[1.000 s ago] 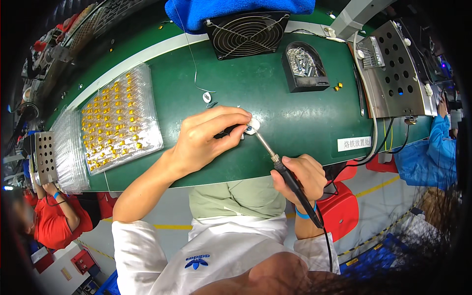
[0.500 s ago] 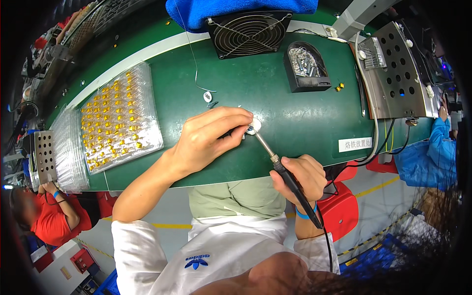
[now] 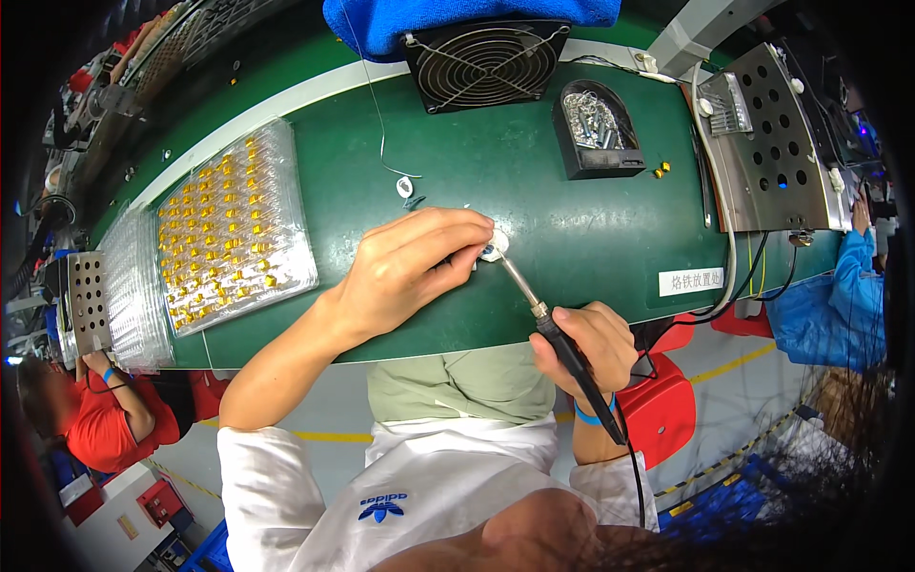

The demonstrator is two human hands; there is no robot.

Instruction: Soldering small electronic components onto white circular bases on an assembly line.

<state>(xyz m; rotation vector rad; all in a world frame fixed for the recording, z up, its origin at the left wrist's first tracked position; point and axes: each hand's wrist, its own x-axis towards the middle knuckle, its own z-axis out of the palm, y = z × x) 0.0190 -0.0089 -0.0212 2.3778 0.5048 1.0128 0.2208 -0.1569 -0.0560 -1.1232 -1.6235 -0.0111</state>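
Note:
My right hand [image 3: 593, 355] is closed round the black handle of a soldering iron [image 3: 570, 357]. The iron's metal barrel slants up and left, its tip by a small white round piece [image 3: 498, 242] on the green bench. My left hand [image 3: 415, 262] comes in from the left, thumb and fingers pinched at the edge of that piece. Something small and dark shows at those fingertips, too hidden to name. A thin wire [image 3: 383, 143] runs down from the blue cloth and ends above my left hand, near a small white oval piece [image 3: 405, 185] with a dark middle.
At left lies a clear plastic tray [image 3: 303, 238] of small yellow parts, beside stacked clear trays [image 3: 129, 286]. A black fan [image 3: 486, 65] stands at the back under a blue cloth [image 3: 477, 11]. Farther right are a black bin [image 3: 600, 162] of metal pieces and a perforated metal box [image 3: 777, 143].
The soldering iron and my right hand have shifted very slightly to the right. My left hand stays pinched at the white round piece.

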